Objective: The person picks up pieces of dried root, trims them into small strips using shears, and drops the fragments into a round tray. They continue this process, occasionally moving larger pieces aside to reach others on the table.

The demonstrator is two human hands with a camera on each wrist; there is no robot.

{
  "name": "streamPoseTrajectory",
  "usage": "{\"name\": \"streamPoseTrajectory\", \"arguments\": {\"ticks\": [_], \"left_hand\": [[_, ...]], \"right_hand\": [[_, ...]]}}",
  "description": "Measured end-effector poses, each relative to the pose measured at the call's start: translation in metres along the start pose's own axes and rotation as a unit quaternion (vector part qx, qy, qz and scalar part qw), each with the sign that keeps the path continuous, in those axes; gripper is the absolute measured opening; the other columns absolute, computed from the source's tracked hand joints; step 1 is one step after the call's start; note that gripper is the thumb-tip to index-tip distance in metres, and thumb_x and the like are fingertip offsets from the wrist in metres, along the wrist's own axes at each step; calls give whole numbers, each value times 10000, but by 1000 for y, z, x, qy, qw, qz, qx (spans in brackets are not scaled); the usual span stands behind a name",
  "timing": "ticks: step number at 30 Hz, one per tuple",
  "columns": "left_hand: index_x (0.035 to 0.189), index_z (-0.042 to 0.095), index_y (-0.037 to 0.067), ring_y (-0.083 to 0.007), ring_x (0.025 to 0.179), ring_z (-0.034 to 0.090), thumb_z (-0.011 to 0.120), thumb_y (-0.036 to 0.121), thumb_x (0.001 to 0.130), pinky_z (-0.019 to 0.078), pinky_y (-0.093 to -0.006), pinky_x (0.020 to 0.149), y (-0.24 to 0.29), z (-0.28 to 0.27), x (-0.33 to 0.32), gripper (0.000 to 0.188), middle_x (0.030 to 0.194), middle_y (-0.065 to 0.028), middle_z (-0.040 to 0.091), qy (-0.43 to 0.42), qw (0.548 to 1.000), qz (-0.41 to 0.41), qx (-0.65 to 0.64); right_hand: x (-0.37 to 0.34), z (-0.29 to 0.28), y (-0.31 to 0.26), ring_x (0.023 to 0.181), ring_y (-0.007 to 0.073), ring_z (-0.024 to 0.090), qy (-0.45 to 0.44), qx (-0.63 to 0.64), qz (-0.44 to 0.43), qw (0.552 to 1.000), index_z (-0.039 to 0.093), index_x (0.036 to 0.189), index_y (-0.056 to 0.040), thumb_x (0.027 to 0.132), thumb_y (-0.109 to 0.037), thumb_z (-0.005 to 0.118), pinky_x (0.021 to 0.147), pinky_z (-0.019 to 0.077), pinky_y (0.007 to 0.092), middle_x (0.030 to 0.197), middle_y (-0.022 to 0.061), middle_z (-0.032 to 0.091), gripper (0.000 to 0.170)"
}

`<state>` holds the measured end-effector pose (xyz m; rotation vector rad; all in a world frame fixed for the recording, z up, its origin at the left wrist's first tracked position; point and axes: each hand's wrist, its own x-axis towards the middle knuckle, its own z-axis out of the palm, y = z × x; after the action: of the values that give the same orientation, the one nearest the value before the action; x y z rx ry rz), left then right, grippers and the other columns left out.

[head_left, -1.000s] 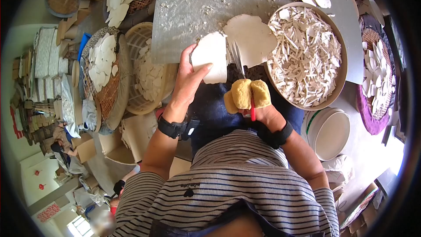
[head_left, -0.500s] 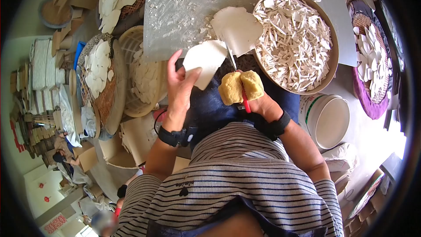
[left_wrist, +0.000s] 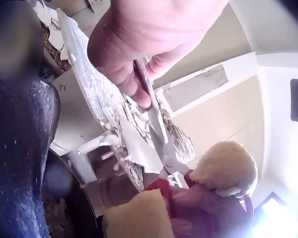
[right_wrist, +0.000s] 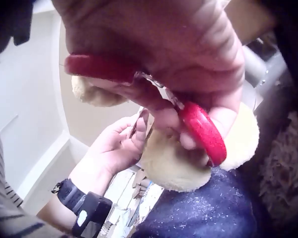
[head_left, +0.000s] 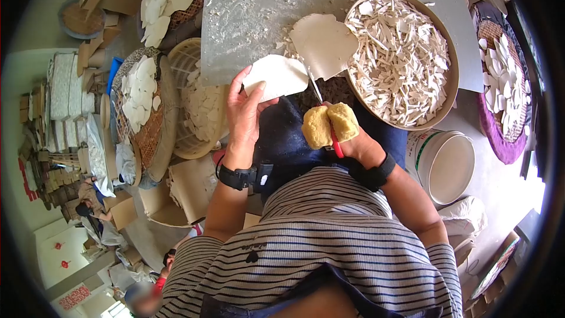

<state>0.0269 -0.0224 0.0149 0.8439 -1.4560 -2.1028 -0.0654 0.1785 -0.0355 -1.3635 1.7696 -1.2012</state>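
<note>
The left hand [head_left: 243,119] pinches a thin white sheet [head_left: 276,76] between thumb and fingers at the table's near edge. Red-handled scissors [head_left: 336,145] are gripped by the right hand [head_left: 356,145], whose fingers wear yellow spongy pads [head_left: 331,125]. The scissor blades [head_left: 313,83] point up beside the sheet's right edge; whether they touch it, I cannot tell. In the right wrist view the right hand's fingers curl round the red handles [right_wrist: 204,133]. A larger pale sheet [head_left: 325,45] lies on the table just beyond the blades.
To the right, a round tray [head_left: 454,85] holds many white strips. White scraps litter the metal table [head_left: 235,29]. Baskets with pale pieces, one a plastic basket [head_left: 176,132], stand at left. A white bucket [head_left: 450,168] is at lower right, a cardboard box [head_left: 168,197] at lower left.
The white sheet in the left hand has turned from upright to lying more sideways. The left fingers have shifted to its left end. The right hand still holds the scissors, somewhat lower than the sheet.
</note>
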Motion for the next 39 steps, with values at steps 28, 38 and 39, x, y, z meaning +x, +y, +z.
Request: {"name": "streamPoseTrajectory", "arguments": {"ticks": [28,38,39], "left_hand": [[1309,262,98,-247,963,578,570,-23,795,577,-357,665,-14,18,4,612,1181,-134,456,-22,998,-45,24],[1308,265,94,-244,962,578,575,-5,798,579,-362,652,-7,16,9,605,1175,-127,461,-48,995,-74,43],[1311,262,96,-238,958,580,576,0,800,578,-358,654,-5,15,10,608,1169,-124,468,-57,994,-75,48]], "right_hand": [[11,13,0,844,287,585,121,-14,-4,993,592,929,-70,675,-266,659,739,486,361,873,97,603,328],[7,11,-8,811,290,591,113,77,7,991,598,929,-82,706,-223,644,729,488,359,838,93,604,268],[8,9,-11,817,291,588,112,69,5,991,599,931,-83,715,-211,637,730,487,361,845,97,602,254]]}}
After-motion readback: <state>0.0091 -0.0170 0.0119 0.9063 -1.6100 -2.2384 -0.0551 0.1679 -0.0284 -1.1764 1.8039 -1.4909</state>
